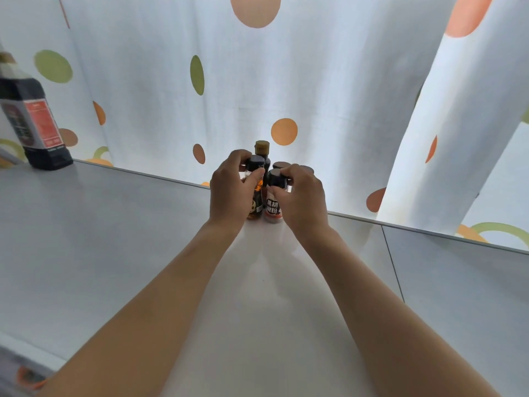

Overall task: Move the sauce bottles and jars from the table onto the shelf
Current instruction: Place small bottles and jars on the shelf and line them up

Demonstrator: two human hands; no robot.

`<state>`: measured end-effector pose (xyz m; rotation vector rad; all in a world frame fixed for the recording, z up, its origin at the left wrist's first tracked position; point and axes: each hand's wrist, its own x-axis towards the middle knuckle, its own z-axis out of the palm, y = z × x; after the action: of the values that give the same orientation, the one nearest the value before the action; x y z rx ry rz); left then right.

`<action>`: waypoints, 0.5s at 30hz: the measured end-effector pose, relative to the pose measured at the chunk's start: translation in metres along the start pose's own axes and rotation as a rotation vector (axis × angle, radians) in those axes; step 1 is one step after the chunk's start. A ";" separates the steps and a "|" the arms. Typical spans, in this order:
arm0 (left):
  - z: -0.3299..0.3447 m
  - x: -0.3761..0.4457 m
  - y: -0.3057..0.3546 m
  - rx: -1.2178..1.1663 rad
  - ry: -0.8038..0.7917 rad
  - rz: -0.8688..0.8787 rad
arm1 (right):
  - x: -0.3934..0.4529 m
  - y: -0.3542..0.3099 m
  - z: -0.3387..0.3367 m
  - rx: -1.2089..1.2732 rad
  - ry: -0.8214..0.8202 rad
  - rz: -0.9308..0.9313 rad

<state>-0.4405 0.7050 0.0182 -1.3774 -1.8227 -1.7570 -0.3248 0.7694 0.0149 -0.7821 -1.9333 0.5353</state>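
A cluster of small bottles stands near the far edge of the grey surface (114,230). My left hand (232,193) grips a small orange-labelled bottle (256,207) around its black cap. My right hand (300,199) grips a white-labelled pepper jar (272,209) by its black cap. Both stand upright, side by side, touching the surface. Behind them rises a dark bottle with a tan cap (262,147), and another dark-capped jar (280,165) peeks out, mostly hidden by my right hand.
A large dark sauce bottle (34,121) with a red label stands at the far left of the surface. A white curtain (315,81) with orange and green dots hangs right behind the far edge. A seam (393,265) crosses the surface at right.
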 end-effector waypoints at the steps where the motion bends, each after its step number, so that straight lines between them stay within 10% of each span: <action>1: 0.001 0.000 -0.001 0.004 -0.005 0.000 | 0.000 0.000 0.000 -0.003 0.000 -0.003; 15: 0.005 -0.001 -0.012 0.044 -0.057 -0.027 | -0.001 0.001 0.002 -0.027 0.009 -0.051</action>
<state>-0.4470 0.7108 0.0081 -1.4063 -1.9067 -1.6968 -0.3258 0.7696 0.0128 -0.7486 -1.9507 0.4751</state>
